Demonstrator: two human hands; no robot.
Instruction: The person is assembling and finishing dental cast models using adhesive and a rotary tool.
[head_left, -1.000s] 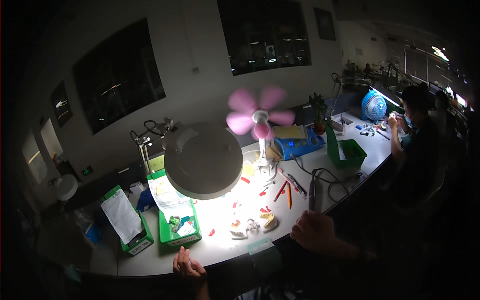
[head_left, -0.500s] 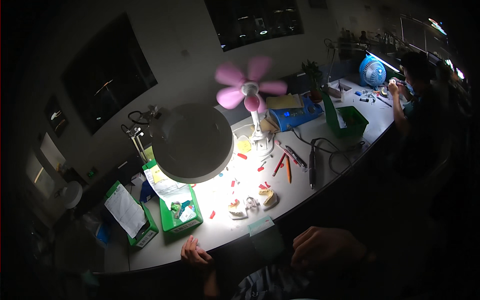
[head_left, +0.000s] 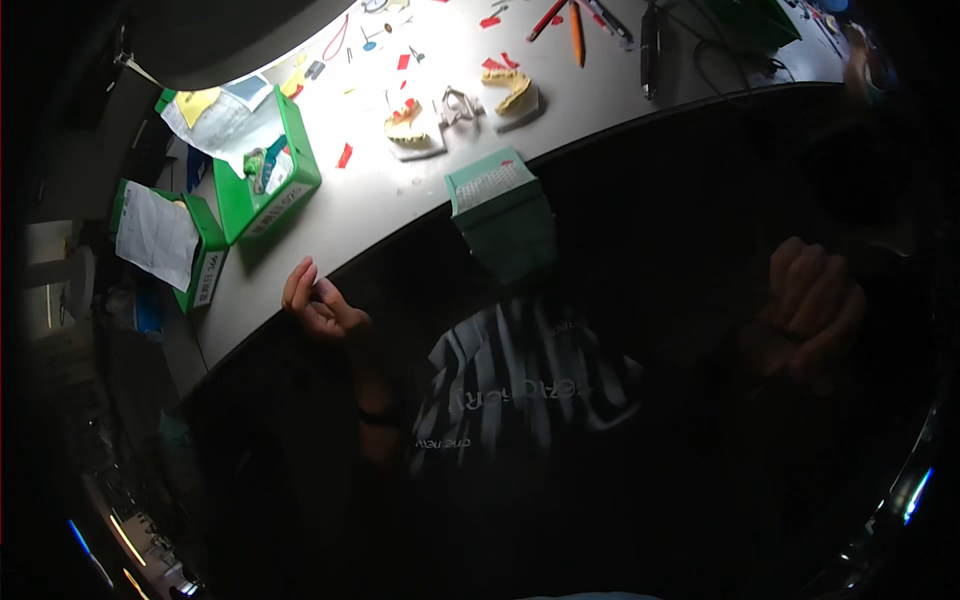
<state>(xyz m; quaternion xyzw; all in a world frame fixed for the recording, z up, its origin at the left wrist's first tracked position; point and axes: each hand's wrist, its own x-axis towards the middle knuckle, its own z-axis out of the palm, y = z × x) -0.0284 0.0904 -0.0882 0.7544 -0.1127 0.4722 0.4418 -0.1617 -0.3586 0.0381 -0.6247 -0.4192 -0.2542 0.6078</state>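
Observation:
My left hand [head_left: 322, 308] hovers just off the table's near edge, fingers loosely bent with a gap to the thumb and nothing seen between them. Far to the right, in deep shadow, my right hand [head_left: 815, 305] is raised with its fingers folded in; whether they hold anything is hidden. Two dental casts on white bases, one left [head_left: 407, 135] and one right [head_left: 513, 100], rest under the light, with red scraps on them. Between them stands a small pale frame-like piece [head_left: 458, 106]. A mint-green box [head_left: 495, 185] is at the table edge, nearer me than the casts.
Left on the white table stand two green bins, one [head_left: 245, 205] with papers and small parts, another [head_left: 208, 265] under a sheet. A round lamp head [head_left: 220, 40] overhangs them. Back right lie pencils [head_left: 577, 35], a dark pen-shaped tool [head_left: 649, 55] and a cable. Red scraps [head_left: 345, 155] are scattered about.
The view has tilted downward, so the table sits higher in the picture. My left hand has come off the table edge; my right hand has moved outward to the right.

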